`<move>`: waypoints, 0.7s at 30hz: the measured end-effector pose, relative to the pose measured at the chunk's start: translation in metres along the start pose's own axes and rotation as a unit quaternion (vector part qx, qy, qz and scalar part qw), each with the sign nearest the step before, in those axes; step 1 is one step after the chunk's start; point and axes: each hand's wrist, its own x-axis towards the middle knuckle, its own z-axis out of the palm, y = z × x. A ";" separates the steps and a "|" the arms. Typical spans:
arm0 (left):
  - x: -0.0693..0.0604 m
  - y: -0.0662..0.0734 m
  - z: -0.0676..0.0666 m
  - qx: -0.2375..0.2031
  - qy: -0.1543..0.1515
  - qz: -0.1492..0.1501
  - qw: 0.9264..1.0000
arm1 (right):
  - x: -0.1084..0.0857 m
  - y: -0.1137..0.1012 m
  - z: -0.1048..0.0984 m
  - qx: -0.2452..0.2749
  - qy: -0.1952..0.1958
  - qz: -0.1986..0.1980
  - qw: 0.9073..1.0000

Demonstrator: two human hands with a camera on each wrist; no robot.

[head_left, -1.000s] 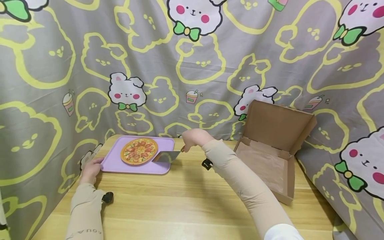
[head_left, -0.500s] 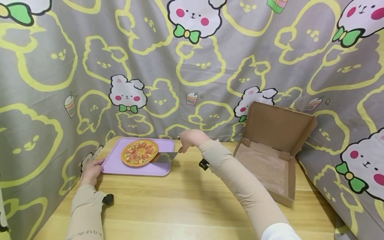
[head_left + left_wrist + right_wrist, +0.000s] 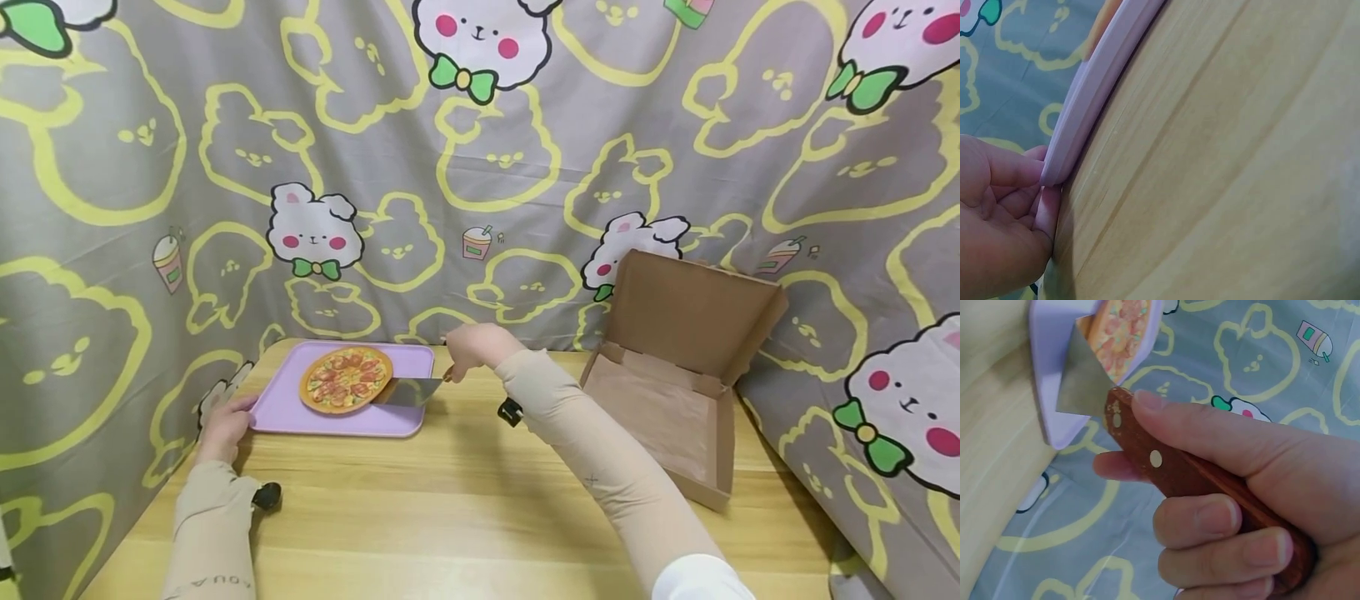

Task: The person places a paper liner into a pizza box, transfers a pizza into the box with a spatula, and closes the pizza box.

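One round pizza (image 3: 347, 379), orange-rimmed, red-topped

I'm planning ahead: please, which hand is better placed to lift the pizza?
Probably the right hand: it grips the spatula, its blade reaching the pizza; the left hand pinches the tray.

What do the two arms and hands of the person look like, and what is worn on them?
The left hand and right hand have no gloves. The left sleeve is beige, with dark lettering too unclear to read. The right sleeve is also beige, with a small dark mark; white cloth shows above it. Each wrist has a black device.
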 end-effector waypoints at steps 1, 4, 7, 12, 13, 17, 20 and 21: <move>0.000 0.000 -0.001 0.000 0.000 0.000 1.000 | 0.001 0.001 0.002 -0.001 0.003 -0.001 1.000; 0.001 0.001 -0.001 -0.002 -0.001 -0.001 1.000 | 0.004 0.002 0.007 0.005 0.014 -0.007 1.000; 0.001 0.001 -0.001 -0.007 0.002 -0.001 1.000 | 0.008 0.001 0.014 0.009 0.031 -0.016 0.999; 0.000 0.001 -0.001 -0.005 0.003 -0.005 1.000 | 0.017 -0.003 0.025 0.006 0.048 -0.024 0.999; 0.001 0.000 -0.001 -0.005 0.002 -0.005 1.000 | 0.019 -0.004 0.027 0.004 0.049 -0.022 0.999; 0.000 0.000 0.000 -0.005 0.001 -0.003 1.000 | 0.024 -0.007 0.033 0.006 0.054 -0.007 0.999; 0.000 0.000 0.000 -0.012 0.002 -0.004 1.000 | 0.027 -0.010 0.036 0.009 0.057 0.001 0.998; 0.000 0.000 0.001 -0.015 0.003 -0.004 1.000 | 0.028 -0.010 0.038 0.009 0.061 0.003 0.998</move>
